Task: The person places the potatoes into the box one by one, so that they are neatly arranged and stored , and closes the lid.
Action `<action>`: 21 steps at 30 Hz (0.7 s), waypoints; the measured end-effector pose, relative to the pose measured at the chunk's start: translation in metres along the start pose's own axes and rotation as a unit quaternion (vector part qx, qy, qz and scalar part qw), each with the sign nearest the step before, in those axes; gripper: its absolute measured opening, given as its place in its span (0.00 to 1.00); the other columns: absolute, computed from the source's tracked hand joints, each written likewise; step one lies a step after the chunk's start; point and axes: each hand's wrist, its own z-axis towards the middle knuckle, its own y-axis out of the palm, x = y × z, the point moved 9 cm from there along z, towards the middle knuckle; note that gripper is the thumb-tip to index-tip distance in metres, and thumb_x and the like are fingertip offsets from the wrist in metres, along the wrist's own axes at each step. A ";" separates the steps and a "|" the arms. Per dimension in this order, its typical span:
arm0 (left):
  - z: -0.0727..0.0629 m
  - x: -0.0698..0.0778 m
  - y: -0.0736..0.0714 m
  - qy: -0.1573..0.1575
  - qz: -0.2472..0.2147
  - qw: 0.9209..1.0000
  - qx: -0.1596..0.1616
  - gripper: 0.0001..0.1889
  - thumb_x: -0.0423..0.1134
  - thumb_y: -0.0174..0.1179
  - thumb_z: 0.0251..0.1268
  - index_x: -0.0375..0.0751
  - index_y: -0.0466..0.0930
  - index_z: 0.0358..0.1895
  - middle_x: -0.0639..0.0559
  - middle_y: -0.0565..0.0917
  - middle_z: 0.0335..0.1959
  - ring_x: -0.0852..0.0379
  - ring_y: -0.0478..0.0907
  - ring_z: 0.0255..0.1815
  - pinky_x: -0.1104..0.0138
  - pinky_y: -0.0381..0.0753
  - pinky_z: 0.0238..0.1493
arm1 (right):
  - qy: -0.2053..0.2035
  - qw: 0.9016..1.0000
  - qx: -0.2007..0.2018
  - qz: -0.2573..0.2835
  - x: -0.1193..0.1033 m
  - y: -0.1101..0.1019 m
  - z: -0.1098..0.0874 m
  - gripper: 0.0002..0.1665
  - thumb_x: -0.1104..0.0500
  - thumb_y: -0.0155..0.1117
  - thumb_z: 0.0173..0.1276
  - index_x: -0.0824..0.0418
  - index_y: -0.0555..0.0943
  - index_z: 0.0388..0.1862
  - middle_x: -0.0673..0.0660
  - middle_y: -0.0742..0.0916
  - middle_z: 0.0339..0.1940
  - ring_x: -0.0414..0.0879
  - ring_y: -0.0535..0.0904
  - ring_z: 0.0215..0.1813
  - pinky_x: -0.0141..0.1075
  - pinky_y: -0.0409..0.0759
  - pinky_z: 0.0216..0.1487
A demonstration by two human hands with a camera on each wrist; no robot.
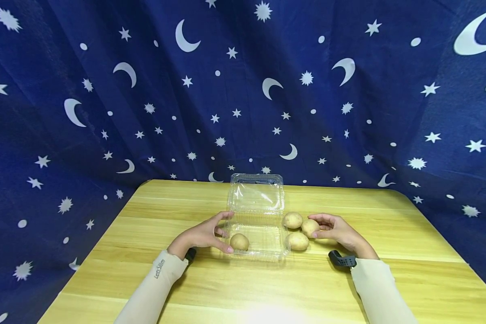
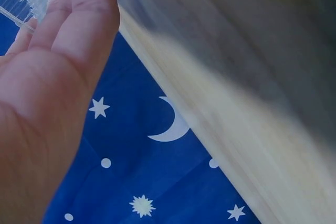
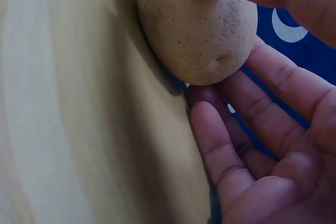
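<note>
A clear plastic clamshell container (image 1: 263, 236) stands on the table with its lid raised at the back. One potato (image 1: 240, 242) lies inside, at the front left corner. My left hand (image 1: 204, 234) holds the container's left end, thumb at the front corner and fingers farther back; in the left wrist view the hand (image 2: 68, 40) reaches to the plastic edge. Right of the container, my right hand (image 1: 340, 231) grips a potato (image 1: 310, 228) between thumb and fingers. That potato (image 3: 197, 30) fills the top of the right wrist view, close over the table.
Two more potatoes, one at the back (image 1: 293, 220) and one in front (image 1: 298, 241), lie between the container and my right hand. The wooden table (image 1: 186, 288) ends at a blue curtain (image 1: 243, 90) with white moons and stars.
</note>
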 end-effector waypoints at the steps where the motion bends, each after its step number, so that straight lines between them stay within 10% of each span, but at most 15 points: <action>1: 0.000 0.000 0.000 0.000 -0.001 1.000 0.000 0.59 0.38 0.81 0.60 0.34 0.47 0.87 0.34 0.53 0.87 0.38 0.75 0.67 0.53 0.82 0.61 | -0.002 1.000 0.001 0.000 0.000 0.000 0.000 0.40 0.66 0.76 0.70 0.83 0.70 0.73 0.75 0.80 0.69 0.39 0.81 0.55 0.30 0.81 0.56; 21: 0.001 -0.002 -0.001 -0.003 0.000 1.000 0.002 0.58 0.36 0.81 0.60 0.35 0.48 0.87 0.34 0.53 0.87 0.38 0.75 0.66 0.52 0.81 0.61 | -0.012 0.999 0.030 -0.008 -0.002 -0.004 0.000 0.35 0.69 0.77 0.67 0.85 0.74 0.68 0.62 0.87 0.59 0.40 0.82 0.49 0.29 0.82 0.52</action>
